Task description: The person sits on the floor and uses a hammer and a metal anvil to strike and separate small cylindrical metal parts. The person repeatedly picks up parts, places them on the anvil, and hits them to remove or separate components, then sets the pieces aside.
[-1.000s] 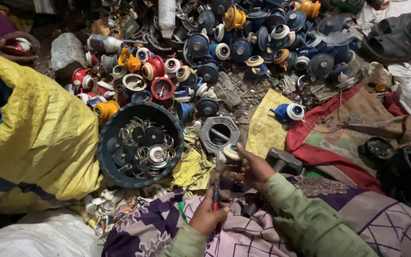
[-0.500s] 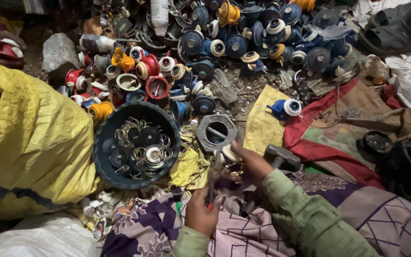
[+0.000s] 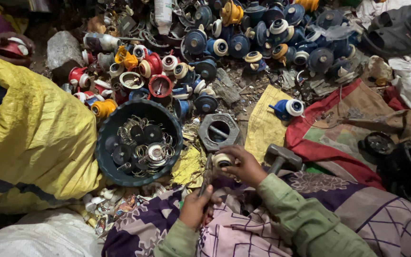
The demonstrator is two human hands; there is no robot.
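Note:
My right hand [image 3: 243, 165] grips a small round white and blue part [image 3: 222, 159] in front of my lap. My left hand [image 3: 196, 206] is closed around the handle of a thin metal tool [image 3: 207, 177] whose tip points up at that part. Just beyond lies a grey hexagonal metal ring [image 3: 219, 132]. A dark round bowl [image 3: 138, 142] with metal springs and discs sits to the left of my hands. A hammer [image 3: 281, 157] lies right of my right hand.
A heap of blue, red, orange and white round plastic parts [image 3: 224, 43] covers the ground ahead. A yellow sack [image 3: 34, 138] stands at left. Another person's hand [image 3: 5, 45] holds a red part at top left. Black round pieces [image 3: 400, 162] lie at right.
My view has shifted slightly. My right hand keeps the small part near the hexagonal ring, and my left hand has brought the tool closer up to it.

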